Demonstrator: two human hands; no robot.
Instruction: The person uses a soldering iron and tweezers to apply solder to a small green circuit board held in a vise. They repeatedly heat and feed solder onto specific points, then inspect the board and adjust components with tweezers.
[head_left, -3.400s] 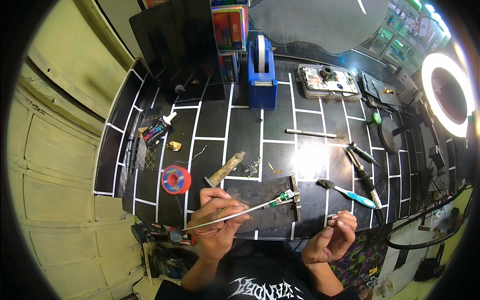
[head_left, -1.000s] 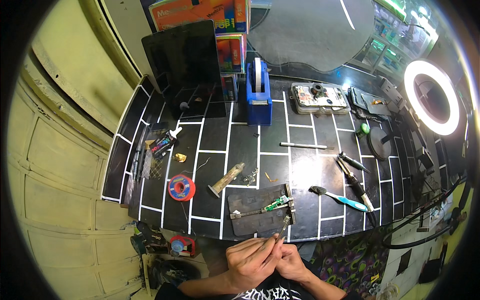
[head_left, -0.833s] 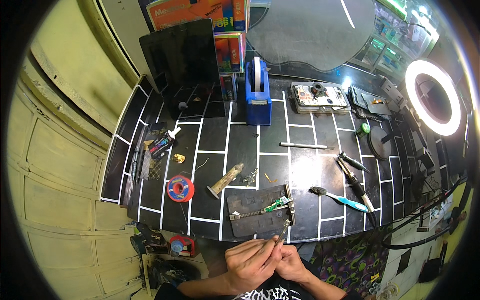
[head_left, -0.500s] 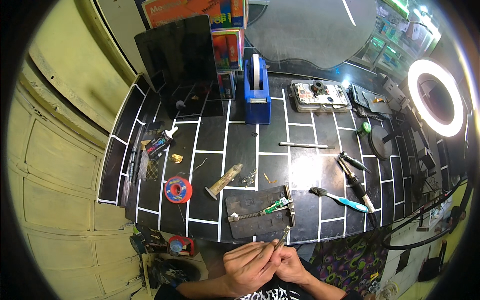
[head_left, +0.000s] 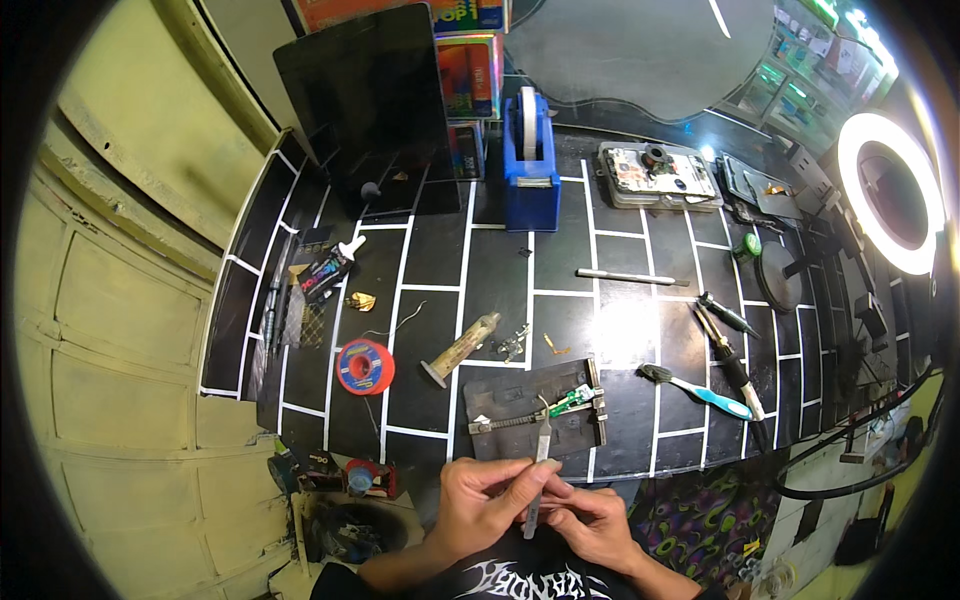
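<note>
Close in front of my body, my left hand point(head_left: 490, 503) pinches slim metal tweezers point(head_left: 543, 448) between thumb and fingers. Their bent tip points up and away, in front of the work mat as seen from above. Beside it, my right hand point(head_left: 597, 527) has its fingers curled, with the fingertips near the tweezers' lower part. Whatever those fingers hold, if anything, is hidden. Beyond my hands lies a dark mat point(head_left: 500, 385) carrying a metal clamp holder point(head_left: 599, 405). A small green circuit board point(head_left: 571, 401) sits at the clamp.
Left of the mat are a red solder spool point(head_left: 366, 367) and a brownish syringe tube point(head_left: 459, 350). A toothbrush point(head_left: 697, 391) and a soldering iron point(head_left: 732, 365) lie to the right. Farther back stand a blue tape dispenser point(head_left: 531, 190) and a ring light point(head_left: 847, 190).
My hands have drawn apart somewhat, and the tweezers now stand nearly upright in the left hand instead of slanting right. The whole bench has shifted slightly right and up in view.
</note>
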